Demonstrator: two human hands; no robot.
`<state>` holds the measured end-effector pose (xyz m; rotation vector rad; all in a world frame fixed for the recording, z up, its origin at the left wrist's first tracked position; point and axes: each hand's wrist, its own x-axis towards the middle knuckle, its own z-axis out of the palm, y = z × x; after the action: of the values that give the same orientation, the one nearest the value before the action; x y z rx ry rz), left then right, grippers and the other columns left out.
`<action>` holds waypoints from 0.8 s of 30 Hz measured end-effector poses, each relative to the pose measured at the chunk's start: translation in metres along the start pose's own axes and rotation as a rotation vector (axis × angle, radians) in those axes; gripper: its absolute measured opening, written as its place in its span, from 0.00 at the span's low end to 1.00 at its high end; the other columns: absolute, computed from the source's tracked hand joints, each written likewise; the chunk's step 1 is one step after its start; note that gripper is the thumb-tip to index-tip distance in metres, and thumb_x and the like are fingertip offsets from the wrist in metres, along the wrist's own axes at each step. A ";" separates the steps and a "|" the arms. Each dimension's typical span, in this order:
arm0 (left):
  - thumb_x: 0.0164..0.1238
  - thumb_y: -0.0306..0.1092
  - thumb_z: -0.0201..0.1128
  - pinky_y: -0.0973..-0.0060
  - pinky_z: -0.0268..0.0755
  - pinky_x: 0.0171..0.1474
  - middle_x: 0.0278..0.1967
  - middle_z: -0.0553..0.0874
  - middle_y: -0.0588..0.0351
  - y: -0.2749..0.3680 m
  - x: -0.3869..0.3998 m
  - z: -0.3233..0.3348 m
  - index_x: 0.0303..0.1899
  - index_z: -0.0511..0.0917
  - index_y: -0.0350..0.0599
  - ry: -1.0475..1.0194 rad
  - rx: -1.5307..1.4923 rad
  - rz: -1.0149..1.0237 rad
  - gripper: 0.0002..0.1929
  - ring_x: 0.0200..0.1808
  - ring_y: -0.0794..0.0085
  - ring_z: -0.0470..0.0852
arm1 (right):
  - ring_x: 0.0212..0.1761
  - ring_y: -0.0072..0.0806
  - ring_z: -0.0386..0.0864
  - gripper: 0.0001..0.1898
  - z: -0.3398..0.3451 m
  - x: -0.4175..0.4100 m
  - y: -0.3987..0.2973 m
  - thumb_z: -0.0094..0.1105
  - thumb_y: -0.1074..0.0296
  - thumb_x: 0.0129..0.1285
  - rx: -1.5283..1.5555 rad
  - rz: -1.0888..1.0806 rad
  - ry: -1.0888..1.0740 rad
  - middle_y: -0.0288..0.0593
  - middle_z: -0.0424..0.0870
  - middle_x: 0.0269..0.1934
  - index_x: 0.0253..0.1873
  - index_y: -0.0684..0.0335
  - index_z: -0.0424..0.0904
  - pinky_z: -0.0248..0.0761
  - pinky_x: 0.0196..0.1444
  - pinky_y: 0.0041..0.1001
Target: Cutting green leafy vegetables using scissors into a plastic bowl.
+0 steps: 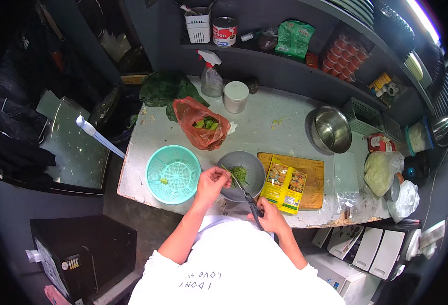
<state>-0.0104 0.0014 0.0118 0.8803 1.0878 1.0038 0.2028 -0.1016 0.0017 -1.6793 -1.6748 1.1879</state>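
Observation:
In my right hand [270, 216] is a pair of scissors [249, 199] with black handles, its blades pointing up and left over a grey bowl [252, 164]. My left hand [213, 183] pinches a thin green stem or leaf close to the scissor blades, above the bowl's left side. Finely cut green strips [239, 174] lie heaped inside the bowl. Left of it stands a turquoise plastic colander [173, 150] with one small green leaf [164, 181] in it. Behind them, an open red plastic bag [193, 131] holds green leaves [208, 123].
Right of the bowl, a yellow food packet [285, 187] lies on a wooden cutting board [315, 171]. A steel bowl [331, 129], spray bottle [211, 80] and white tub [236, 97] stand farther back. Plastic bags [380, 177] crowd the table's right end. A loaded shelf [254, 51] runs behind.

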 end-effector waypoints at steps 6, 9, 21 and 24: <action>0.66 0.30 0.63 0.78 0.76 0.36 0.29 0.85 0.52 -0.001 -0.001 -0.001 0.37 0.79 0.33 -0.025 0.028 0.005 0.08 0.30 0.74 0.83 | 0.21 0.32 0.66 0.26 -0.001 0.002 -0.001 0.74 0.50 0.50 -0.011 -0.016 0.003 0.41 0.69 0.20 0.35 0.62 0.65 0.62 0.26 0.30; 0.66 0.31 0.63 0.78 0.77 0.36 0.29 0.84 0.53 0.000 -0.001 -0.002 0.37 0.79 0.33 -0.036 0.040 0.007 0.08 0.31 0.74 0.83 | 0.21 0.31 0.66 0.26 0.001 0.003 0.003 0.74 0.51 0.50 -0.028 -0.048 0.031 0.41 0.69 0.20 0.35 0.62 0.65 0.62 0.26 0.30; 0.66 0.29 0.63 0.79 0.76 0.36 0.29 0.84 0.54 0.001 0.000 -0.005 0.37 0.78 0.32 -0.064 0.054 0.004 0.08 0.30 0.77 0.82 | 0.21 0.31 0.66 0.26 0.001 0.002 0.000 0.74 0.52 0.50 -0.022 -0.046 0.040 0.41 0.68 0.20 0.34 0.62 0.65 0.61 0.26 0.30; 0.66 0.30 0.63 0.79 0.76 0.36 0.29 0.84 0.54 0.001 0.000 -0.006 0.37 0.78 0.32 -0.107 0.063 0.007 0.08 0.30 0.76 0.82 | 0.22 0.32 0.66 0.26 0.003 0.004 0.002 0.74 0.51 0.50 -0.015 -0.051 0.041 0.41 0.68 0.20 0.34 0.62 0.65 0.62 0.26 0.30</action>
<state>-0.0165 0.0027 0.0112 0.9782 1.0310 0.9217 0.2008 -0.0993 -0.0028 -1.6491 -1.6953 1.1119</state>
